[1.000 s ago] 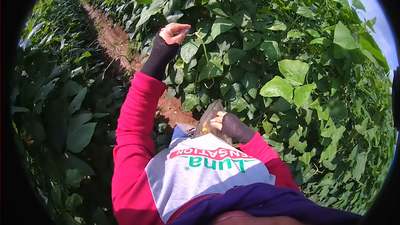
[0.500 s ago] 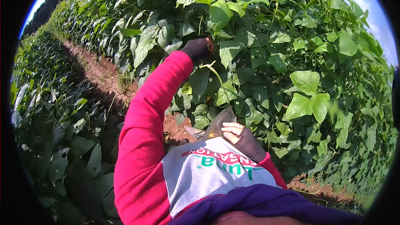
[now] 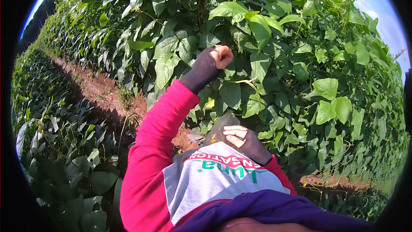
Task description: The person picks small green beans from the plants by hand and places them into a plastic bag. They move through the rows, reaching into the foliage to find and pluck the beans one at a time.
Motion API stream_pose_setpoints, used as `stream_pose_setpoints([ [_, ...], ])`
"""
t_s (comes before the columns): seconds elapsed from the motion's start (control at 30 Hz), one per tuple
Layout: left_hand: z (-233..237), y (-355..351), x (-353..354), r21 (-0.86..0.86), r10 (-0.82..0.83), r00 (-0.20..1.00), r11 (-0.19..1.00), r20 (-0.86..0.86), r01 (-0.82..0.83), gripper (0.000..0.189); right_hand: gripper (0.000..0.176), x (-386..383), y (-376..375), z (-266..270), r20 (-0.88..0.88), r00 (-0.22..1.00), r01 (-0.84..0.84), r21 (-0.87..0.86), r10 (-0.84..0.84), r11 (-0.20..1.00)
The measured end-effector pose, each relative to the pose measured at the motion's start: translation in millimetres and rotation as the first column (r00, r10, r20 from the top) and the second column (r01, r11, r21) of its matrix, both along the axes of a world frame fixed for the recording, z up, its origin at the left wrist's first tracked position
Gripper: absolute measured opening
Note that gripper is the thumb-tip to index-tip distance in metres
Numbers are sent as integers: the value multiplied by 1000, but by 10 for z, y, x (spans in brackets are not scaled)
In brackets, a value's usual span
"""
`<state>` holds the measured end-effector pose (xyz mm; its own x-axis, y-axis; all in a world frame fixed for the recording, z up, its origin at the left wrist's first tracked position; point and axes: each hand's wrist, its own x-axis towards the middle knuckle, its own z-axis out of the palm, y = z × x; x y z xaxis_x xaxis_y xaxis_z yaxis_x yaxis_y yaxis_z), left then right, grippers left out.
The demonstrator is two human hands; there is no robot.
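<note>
Beside red soil [image 3: 101, 90], reaching into leaves [image 3: 166, 66] with left hand [image 3: 222, 56] curled, resting right hand [image 3: 238, 137] against bag [image 3: 218, 129], can't tell if clamped on anything in either.

Two hands [image 3: 221, 56] [image 3: 240, 137] (one pair), one bag [image 3: 218, 129]

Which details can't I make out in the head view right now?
All in the head view:
- Anything in the left hand: hidden by its curled fingers.
- Bottom of the translucent bag: hidden by the shirt.
- Bag's yellowish contents: too small to identify.
- Right hand's grip, if any: underside hidden.
</note>
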<state>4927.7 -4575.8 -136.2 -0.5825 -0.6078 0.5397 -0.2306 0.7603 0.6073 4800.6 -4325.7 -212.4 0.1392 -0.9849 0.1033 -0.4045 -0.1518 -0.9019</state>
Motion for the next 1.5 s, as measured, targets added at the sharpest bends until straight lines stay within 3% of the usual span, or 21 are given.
stream_pose_setpoints([
  [0.1,23,534,608,355,-106,976,919,-190,169,13,19,56,-116,-29,43,999,35,-11,-34,999],
  [0.17,-208,706,964,314,-274,961,909,-48,275,13,18,124,-214,-24,68,996,65,-23,-63,998],
  [0.3,-922,970,1304,606,-387,903,769,188,204,14,18,392,-476,244,134,990,56,-77,-45,995],
  [0.33,-1191,948,1380,531,-427,890,797,160,287,15,18,463,-545,256,130,991,26,-103,-12,994],
  [0.43,-1736,905,1627,310,-444,834,884,327,350,17,19,685,-720,297,91,994,-45,-147,59,988],
  [0.53,-1285,1043,1910,363,-453,852,864,262,348,17,19,898,-916,337,-9,974,-220,-243,224,945],
  [0.63,-1339,1047,2163,413,-347,909,881,231,231,17,18,1063,-1129,387,-19,959,-274,-318,283,908],
  [0.67,-1341,1043,2188,261,-291,912,941,290,218,17,18,1108,-1214,427,-40,957,-286,-324,289,902],
  [0.7,-1324,1024,2248,263,-273,917,945,292,197,17,18,1167,-1290,467,16,957,-262,-367,288,893],
  [0.77,-999,976,2328,344,-107,958,939,265,10,20,19,1280,-1487,571,40,968,-207,-429,247,879],
  [0.8,-775,935,2380,245,-42,965,969,260,-24,23,18,1326,-1611,664,-47,981,-181,-551,187,814],
  [0.83,-590,893,2385,417,58,986,901,156,-119,22,17,1371,-1737,710,-38,989,-137,-576,140,806],
  [0.97,-122,612,2572,234,304,953,927,-16,-292,15,15,1606,-2263,1218,34,999,52,-837,-42,545],
  [1.03,-11,493,2680,193,319,941,936,-111,-295,15,16,1687,-2615,1360,68,988,120,-903,-139,412],
  [1.07,7,430,2741,173,323,940,938,-115,-301,15,17,1737,-2756,1420,90,979,163,-888,-184,429],
  [1.17,29,267,2902,156,350,932,930,-96,-333,15,30,1885,-3282,1523,55,936,156,-950,-348,270],
  [1.23,42,123,3003,254,389,917,899,-84,-358,15,29,1989,-3463,1572,23,899,183,-927,-436,329],
  [1.3,-23,-116,3159,262,380,920,901,-95,-346,16,22,2060,-3569,1625,15,924,168,-914,-382,370],
  [1.37,-53,-329,3336,231,400,910,901,-113,-368,17,7,2107,-3617,1675,68,926,184,-941,-373,285],
  [1.4,-44,-411,3429,350,429,893,864,-133,-362,17,7,2117,-3600,1695,90,929,201,-937,-360,285],
  [1.5,-106,-748,3768,324,454,869,866,-195,-379,17,8,2089,-3633,1687,94,928,204,-938,-360,281],
])
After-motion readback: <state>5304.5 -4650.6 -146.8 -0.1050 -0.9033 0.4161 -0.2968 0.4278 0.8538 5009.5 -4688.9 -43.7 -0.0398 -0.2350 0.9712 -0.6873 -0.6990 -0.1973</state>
